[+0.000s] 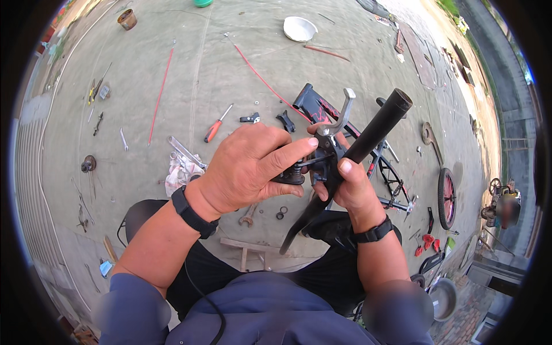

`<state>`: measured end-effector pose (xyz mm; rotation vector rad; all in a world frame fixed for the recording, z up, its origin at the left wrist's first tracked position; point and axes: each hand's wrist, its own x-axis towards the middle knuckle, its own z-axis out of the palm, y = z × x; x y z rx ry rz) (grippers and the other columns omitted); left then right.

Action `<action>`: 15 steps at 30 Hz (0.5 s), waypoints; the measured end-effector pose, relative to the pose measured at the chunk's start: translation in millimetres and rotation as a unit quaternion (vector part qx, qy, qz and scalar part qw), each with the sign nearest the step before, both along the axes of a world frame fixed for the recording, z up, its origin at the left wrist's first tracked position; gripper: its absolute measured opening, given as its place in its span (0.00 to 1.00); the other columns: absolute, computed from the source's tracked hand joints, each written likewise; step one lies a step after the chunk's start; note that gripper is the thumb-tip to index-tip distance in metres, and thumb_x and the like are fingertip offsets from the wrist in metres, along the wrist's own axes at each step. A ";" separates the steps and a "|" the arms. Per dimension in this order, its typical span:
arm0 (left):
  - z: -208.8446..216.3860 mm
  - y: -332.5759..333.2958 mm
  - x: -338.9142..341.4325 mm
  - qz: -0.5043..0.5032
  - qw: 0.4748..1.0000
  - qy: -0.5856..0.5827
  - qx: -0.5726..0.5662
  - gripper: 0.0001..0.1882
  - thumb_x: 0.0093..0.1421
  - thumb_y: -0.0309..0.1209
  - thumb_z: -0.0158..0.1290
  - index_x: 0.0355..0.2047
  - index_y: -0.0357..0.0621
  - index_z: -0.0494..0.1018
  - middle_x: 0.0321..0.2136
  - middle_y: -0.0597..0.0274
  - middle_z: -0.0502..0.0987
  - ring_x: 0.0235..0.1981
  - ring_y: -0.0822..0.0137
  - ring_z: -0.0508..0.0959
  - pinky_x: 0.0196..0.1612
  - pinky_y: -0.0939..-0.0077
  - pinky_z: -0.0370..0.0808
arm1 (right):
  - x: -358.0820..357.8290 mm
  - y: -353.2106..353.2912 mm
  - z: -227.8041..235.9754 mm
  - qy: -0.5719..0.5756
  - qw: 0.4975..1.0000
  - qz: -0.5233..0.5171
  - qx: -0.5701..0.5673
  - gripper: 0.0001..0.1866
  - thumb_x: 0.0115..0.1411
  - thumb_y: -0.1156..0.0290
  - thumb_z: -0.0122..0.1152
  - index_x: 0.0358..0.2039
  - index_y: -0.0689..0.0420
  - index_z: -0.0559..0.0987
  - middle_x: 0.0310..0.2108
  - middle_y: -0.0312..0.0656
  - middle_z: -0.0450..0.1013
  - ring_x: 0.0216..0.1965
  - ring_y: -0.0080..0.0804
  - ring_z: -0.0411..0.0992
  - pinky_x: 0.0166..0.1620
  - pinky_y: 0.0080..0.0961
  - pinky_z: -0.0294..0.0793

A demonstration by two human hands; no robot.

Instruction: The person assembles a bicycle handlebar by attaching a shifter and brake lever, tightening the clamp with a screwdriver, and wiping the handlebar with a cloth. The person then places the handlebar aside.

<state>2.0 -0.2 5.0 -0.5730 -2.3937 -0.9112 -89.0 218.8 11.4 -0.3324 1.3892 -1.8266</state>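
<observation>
My right hand (pixel 355 192) is closed around a black bent handlebar (pixel 379 126), its open tube end pointing to the far right and its bent end hanging between my knees. A brake lever (pixel 347 108) with a silver blade sits against the bar at my right fingers. From the left, my left hand (pixel 238 164) pinches a black part with a coil spring (pixel 296 170), close beside the lever's bracket. Its index finger reaches onto the bracket. My fingers hide much of the spring part, so I cannot tell its exact kind or whether it is attached.
A black and red bicycle frame (pixel 315 105) lies beyond my right hand. Around it on the floor are a red-handled screwdriver (pixel 213 131), a small wrench (pixel 124 140), a red cable (pixel 161 95), a white basin (pixel 299 29) and a spoked wheel (pixel 447 198).
</observation>
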 end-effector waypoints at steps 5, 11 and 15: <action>-6.9 8.6 3.3 0.015 0.998 -0.030 0.052 0.41 0.57 0.54 0.64 0.65 0.46 0.68 0.39 0.57 0.76 0.35 0.56 0.76 0.38 0.64 0.73 | -0.8 -1.1 5.1 0.024 1.000 -0.001 0.017 0.52 0.51 0.39 0.70 0.66 0.59 0.61 0.38 0.46 0.75 0.23 0.26 0.74 0.20 0.19 0.69; -7.7 29.1 16.0 0.013 0.944 -0.188 0.271 0.37 0.68 0.55 0.56 0.66 0.39 0.65 0.38 0.56 0.76 0.32 0.63 0.77 0.35 0.67 0.74 | -4.4 -5.9 12.9 0.123 0.991 -0.020 0.057 0.49 0.49 0.49 0.72 0.65 0.59 0.61 0.36 0.42 0.74 0.26 0.22 0.72 0.29 0.20 0.72; -8.4 27.1 19.9 -0.098 0.680 -0.434 0.583 0.29 0.74 0.52 0.49 0.63 0.42 0.68 0.35 0.62 0.76 0.30 0.70 0.78 0.34 0.74 0.76 | -14.5 -2.1 -13.1 0.309 0.943 -0.053 0.112 0.50 0.42 0.62 0.75 0.65 0.58 0.62 0.40 0.38 0.72 0.40 0.27 0.71 0.49 0.28 0.71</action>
